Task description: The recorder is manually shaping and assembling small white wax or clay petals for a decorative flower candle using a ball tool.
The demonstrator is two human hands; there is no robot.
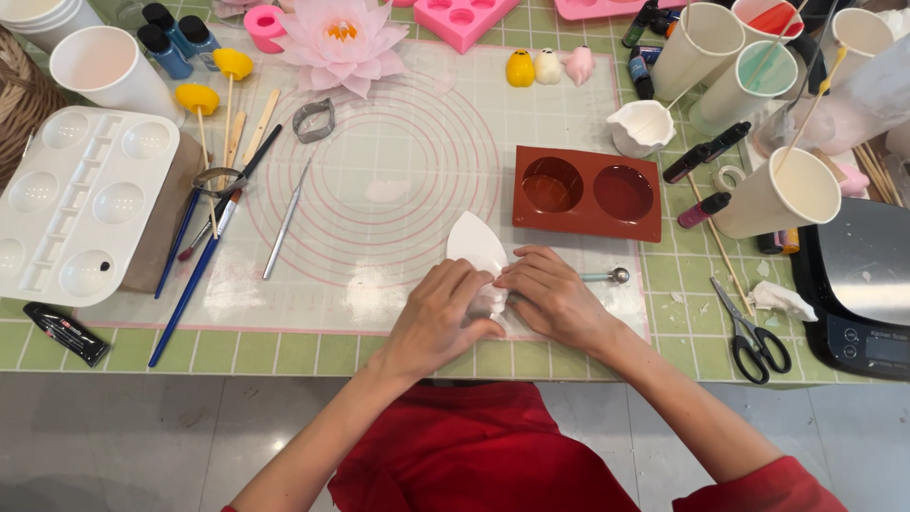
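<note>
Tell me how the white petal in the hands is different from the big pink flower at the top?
The white petal is one single piece; the pink flower has many petals layered around a yellow centre. The petal is plain white, the flower pink. The left hand and right hand press on the petal's lower end, while the flower sits untouched at the mat's far edge. Both have pointed petal shapes.

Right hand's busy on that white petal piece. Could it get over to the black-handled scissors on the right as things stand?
Probably yes. The scissors lie flat on the green mat beside the right hand, with only bare mat and a few white scraps between. It would first have to let go of the white petal piece.
</note>
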